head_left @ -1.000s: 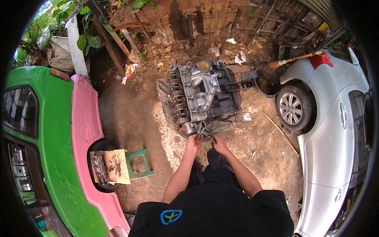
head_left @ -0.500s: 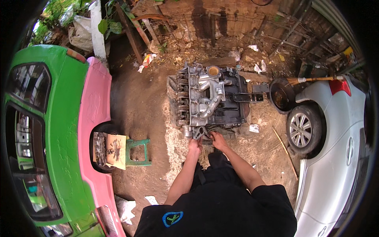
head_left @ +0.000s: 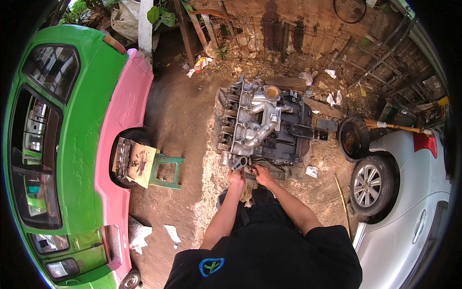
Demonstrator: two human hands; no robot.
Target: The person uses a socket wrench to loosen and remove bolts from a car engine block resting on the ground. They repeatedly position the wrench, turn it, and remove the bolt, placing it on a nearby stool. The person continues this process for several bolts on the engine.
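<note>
Head view: engine (head_left: 262, 125) edge touches both hands' fingers (head_left: 250, 169).

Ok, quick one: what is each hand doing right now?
Left hand: closed around a small metal part at the near end of the engine.
Right hand: at the same end of the engine; grip cannot be told.

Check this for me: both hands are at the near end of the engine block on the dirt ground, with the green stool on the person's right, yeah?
Not quite. The head view shows the green stool on the person's left, beside the green and pink car. The rest holds: the left hand and right hand are at the near end of the engine block on the dirt ground.
</note>
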